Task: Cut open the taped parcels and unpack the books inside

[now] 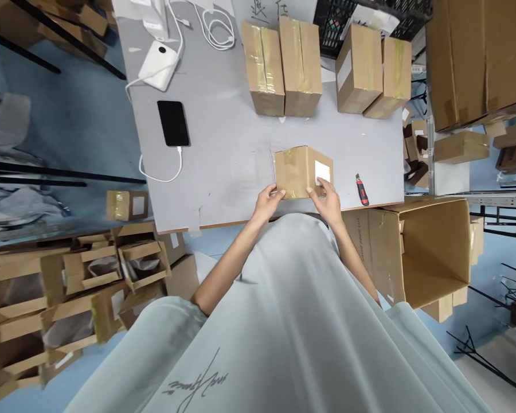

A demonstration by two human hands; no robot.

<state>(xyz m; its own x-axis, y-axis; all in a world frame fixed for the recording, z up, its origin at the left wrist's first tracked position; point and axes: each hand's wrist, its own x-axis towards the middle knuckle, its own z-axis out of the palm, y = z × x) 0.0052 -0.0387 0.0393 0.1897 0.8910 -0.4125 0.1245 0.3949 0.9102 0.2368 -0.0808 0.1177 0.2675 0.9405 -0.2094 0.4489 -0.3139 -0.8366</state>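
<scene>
Cardboard box [296, 172] on grey counter [223, 143], left hand [266, 203] and right hand [327, 202] gripping its near end, red-and-black cutter [362, 190] to the right

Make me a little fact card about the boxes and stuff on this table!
Nearest box: brown cardboard, taped, white label
Left grip: on that box's left side
Right grip: on its right, by the label
Other boxes on table: four, in two pairs, farther back
Cutter: red and black, right of the nearest box
Phone: dark screen, white cable attached
</scene>
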